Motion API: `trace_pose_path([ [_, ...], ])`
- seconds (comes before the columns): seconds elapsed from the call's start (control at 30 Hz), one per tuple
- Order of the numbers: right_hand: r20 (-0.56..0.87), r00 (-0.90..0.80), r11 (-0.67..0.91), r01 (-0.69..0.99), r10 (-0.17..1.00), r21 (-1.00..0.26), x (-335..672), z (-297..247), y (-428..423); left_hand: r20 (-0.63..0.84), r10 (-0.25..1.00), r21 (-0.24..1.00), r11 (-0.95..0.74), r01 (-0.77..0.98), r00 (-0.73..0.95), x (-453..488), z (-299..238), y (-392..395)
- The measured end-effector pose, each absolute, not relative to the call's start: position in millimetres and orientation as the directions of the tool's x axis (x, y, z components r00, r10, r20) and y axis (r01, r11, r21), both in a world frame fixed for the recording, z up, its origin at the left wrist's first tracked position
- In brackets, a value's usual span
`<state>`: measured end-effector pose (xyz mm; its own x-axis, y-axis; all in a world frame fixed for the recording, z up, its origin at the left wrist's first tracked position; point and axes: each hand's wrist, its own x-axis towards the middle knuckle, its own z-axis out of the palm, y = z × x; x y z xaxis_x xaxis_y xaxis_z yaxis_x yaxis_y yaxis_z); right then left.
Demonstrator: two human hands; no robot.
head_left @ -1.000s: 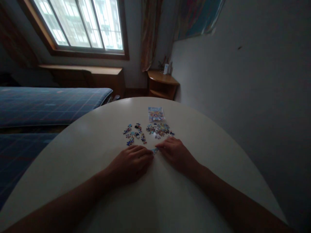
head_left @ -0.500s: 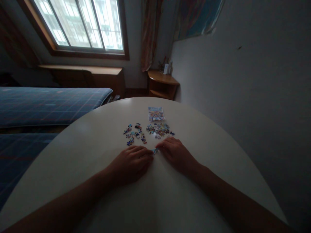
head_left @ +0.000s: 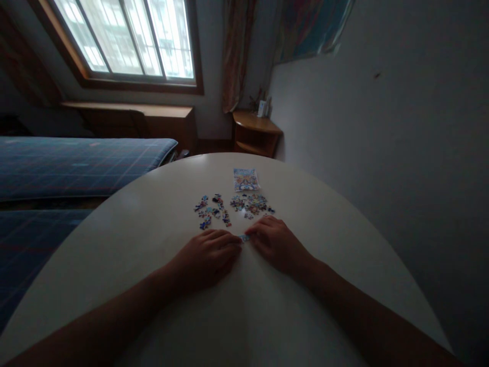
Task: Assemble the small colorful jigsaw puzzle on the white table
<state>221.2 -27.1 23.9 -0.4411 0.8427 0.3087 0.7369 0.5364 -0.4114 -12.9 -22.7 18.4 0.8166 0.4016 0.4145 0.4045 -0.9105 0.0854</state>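
Note:
Between my hands on the white round table (head_left: 153, 229) lie small light-blue jigsaw puzzle pieces (head_left: 244, 238), partly covered by fingertips. My left hand (head_left: 214, 253) rests low on the tabletop, its fingers together and closed on the left end of these pieces. From the other side, my right hand (head_left: 275, 240) pinches their right end with thumb and finger. Just beyond are partly joined puzzle clusters (head_left: 212, 210) on the left and a heap of loose puzzle pieces (head_left: 252, 203) on the right. How many pieces are between the fingers is too small to tell.
A picture packet (head_left: 246, 180) lies flat behind the heap. Past the table's left edge is a bed with a plaid blue mattress (head_left: 76, 165). A wooden corner cabinet (head_left: 255, 122) stands beyond the far edge, and a wall (head_left: 362, 132) runs along the right.
My right fingertips have shifted very slightly against the light-blue puzzle pieces. Both hands stay in nearly the same place, and the other pieces have not moved.

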Motion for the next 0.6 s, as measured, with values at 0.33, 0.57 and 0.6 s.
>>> trace_pose_path([
  [0.33,0.317,-0.470,0.563,0.746,0.824,-0.356,222.7,21.9,-26.9,0.406,0.400,0.083,-0.912,0.402,0.822,-12.3,21.3,-23.2],
  [0.57,0.315,-0.514,0.600,0.731,0.798,-0.325,224.5,23.0,-25.8,0.423,0.399,0.087,-0.912,0.402,0.814,-12.3,20.6,-23.5],
  [0.6,0.314,-0.519,0.603,0.731,0.795,-0.320,224.9,23.3,-25.6,0.417,0.401,0.088,-0.911,0.403,0.816,-12.3,20.4,-23.4],
])
